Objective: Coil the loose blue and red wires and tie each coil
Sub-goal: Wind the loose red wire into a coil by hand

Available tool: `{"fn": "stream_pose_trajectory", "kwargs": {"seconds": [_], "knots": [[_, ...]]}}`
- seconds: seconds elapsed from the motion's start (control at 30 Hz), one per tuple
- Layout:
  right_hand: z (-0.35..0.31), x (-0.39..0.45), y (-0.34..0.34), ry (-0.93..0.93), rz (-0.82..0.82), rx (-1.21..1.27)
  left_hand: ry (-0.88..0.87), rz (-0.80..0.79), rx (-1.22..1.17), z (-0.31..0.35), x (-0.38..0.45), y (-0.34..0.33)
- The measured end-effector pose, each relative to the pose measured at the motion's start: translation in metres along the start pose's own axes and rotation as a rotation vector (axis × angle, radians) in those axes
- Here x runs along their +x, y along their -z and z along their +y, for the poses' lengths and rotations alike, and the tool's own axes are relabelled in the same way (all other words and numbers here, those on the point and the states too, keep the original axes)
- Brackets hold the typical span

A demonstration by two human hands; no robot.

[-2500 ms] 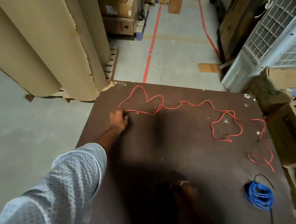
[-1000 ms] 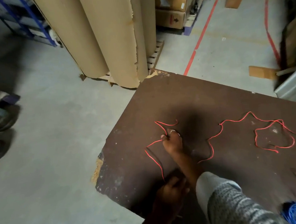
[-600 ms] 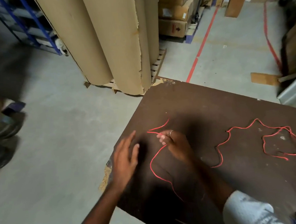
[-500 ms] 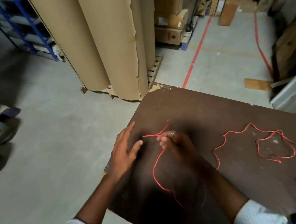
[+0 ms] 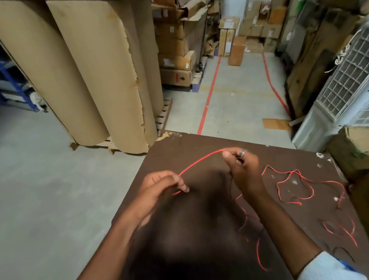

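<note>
Now that both hands have lifted it off the brown table (image 5: 201, 145), the red wire (image 5: 199, 160) stretches between them; left hand (image 5: 160, 185) and right hand (image 5: 242, 168) pinch it tight, ready to start coiling.

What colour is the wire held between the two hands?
Red wire, seen in the head view.

Matt, scuffed dark brown table (image 5: 201, 147), smooth concrete floor (image 5: 40, 182), rough torn cardboard rolls (image 5: 100, 75) behind
</note>
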State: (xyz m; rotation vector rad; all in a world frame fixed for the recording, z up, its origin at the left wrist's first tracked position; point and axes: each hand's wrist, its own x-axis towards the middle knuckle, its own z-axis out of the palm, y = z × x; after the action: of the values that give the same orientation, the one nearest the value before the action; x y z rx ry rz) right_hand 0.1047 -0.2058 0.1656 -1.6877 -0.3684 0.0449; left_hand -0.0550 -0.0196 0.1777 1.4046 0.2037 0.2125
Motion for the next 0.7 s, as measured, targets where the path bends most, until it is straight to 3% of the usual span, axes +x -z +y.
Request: {"fn": "stream_pose_trajectory", "kwargs": {"seconds": [0.13,0.33,0.53,0.7], "knots": [[0.001,-0.003,0.014,-0.076,0.074,0.051,0.066,-0.081,-0.308,0.020,0.001,-0.015],[0.008,-0.003,0.024,-0.186,0.001,0.024,0.036,-0.253,-0.486,0.038,0.005,-0.044],[-0.002,-0.018,0.029,-0.215,-0.358,0.015,-0.050,-0.033,-0.684,0.072,0.046,-0.079],[-0.030,-0.041,0.036,-0.120,-0.593,-0.187,-0.138,0.028,-0.709,0.084,0.092,-0.089]]}}
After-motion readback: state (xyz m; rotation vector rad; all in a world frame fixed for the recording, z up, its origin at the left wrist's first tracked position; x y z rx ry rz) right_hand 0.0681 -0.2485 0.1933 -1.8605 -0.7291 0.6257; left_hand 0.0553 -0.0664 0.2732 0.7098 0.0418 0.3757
